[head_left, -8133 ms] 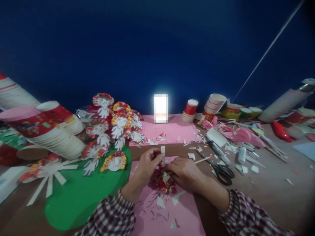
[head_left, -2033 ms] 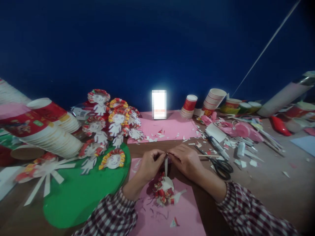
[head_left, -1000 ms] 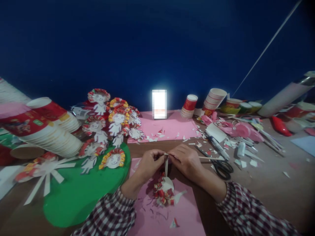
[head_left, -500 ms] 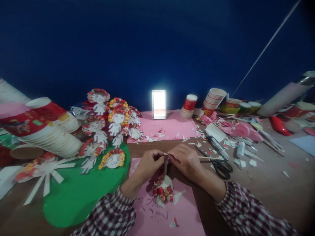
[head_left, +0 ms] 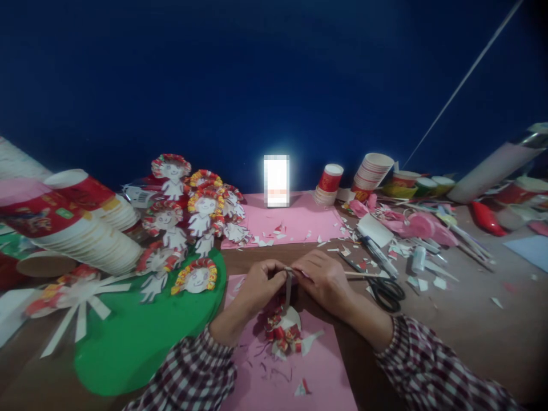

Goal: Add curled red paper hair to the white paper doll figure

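My left hand [head_left: 259, 285] and my right hand [head_left: 323, 279] meet above a pink paper sheet [head_left: 317, 371]. Both pinch the top of a thin white paper strip [head_left: 288, 290]. A thin wooden stick [head_left: 363, 274] runs out to the right from the same pinch, under my right hand. The strip hangs down to a cut paper-cup figure [head_left: 285, 331] with curled red and yellow strips around a white centre. The figure hangs just over the pink sheet. Both hands are closed.
Black scissors [head_left: 385, 288] lie right of my right hand. Finished paper-cup dolls [head_left: 201, 211] stand at the left on a green sheet [head_left: 141, 337]. Stacked paper cups [head_left: 85, 228] lie far left, more cups [head_left: 372, 174] at the back. Scraps and pens litter the right.
Earlier both hands worked low at the figure on the sheet. Over the last two seconds they stay raised at the strip's top, and the figure has shifted only slightly.
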`<state>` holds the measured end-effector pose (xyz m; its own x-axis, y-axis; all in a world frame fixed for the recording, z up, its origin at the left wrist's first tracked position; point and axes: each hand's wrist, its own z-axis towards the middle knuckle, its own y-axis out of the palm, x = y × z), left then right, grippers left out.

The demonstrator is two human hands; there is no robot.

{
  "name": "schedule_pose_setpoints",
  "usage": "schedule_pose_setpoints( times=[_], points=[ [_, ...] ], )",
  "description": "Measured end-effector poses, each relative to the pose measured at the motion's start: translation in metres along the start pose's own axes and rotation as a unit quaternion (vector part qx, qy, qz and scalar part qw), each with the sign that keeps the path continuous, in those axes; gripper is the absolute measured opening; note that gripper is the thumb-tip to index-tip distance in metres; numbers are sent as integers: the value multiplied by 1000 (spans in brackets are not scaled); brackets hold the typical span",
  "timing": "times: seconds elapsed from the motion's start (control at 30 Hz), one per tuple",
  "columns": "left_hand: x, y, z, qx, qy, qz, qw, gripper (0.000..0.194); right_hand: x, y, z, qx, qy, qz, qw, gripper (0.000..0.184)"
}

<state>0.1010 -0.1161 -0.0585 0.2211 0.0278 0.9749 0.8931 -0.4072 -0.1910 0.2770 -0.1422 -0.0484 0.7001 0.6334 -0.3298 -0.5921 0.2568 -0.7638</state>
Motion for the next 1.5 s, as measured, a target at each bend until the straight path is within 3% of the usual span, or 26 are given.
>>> schedule_pose_setpoints(
  times=[0.87, 1.1, 1.5],
  points=[
    [0, -1, 0, -1, -21, -7, 1000, 13, -1, 0, 0, -10, -21, -15, 1000, 16],
    [-4, 1, 1, 0, 6, 7, 1000, 27, 0, 0, -1, -10, -18, -29, 999, 16],
    [-5, 2, 1, 19, 6, -2, 1000, 26, 2, 2, -3, -9, 0, -20, 1000, 15]
  ],
)
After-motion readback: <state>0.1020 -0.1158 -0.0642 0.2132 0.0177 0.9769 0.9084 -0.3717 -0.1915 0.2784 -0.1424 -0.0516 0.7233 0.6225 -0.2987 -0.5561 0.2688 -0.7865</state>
